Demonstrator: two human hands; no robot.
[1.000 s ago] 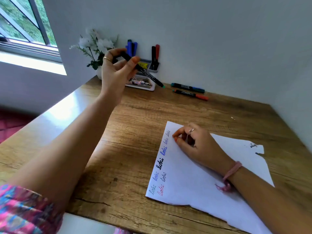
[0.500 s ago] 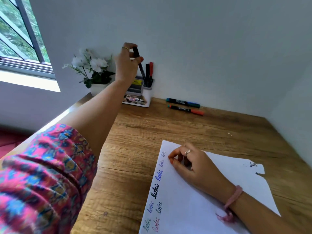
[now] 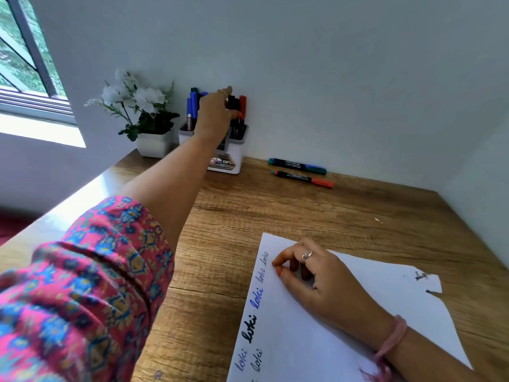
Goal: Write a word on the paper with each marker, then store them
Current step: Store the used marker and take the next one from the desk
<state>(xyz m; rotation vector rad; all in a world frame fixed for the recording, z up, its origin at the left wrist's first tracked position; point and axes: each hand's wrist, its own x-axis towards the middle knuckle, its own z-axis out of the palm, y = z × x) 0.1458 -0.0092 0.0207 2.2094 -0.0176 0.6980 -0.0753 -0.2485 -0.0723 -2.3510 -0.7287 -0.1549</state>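
My left hand (image 3: 212, 117) reaches to the white marker holder (image 3: 239, 153) at the back wall. It pinches a black marker (image 3: 232, 102) that stands upright in the holder's right compartment beside a red marker (image 3: 243, 103). Blue markers (image 3: 192, 106) stand in the left compartment. The white paper (image 3: 316, 340) lies at the front right with several handwritten words down its left edge. My right hand (image 3: 316, 274) rests on the paper with loosely curled fingers and holds nothing.
Two capped markers lie on the wooden desk by the wall, right of the holder: a blue-capped marker (image 3: 297, 165) and a red-capped marker (image 3: 303, 178). A white flower pot (image 3: 154, 144) stands left of the holder. A window is at far left.
My left hand carried the black marker from above the desk to the holder and lowered it, upright, into the right compartment. My right hand stayed on the paper.
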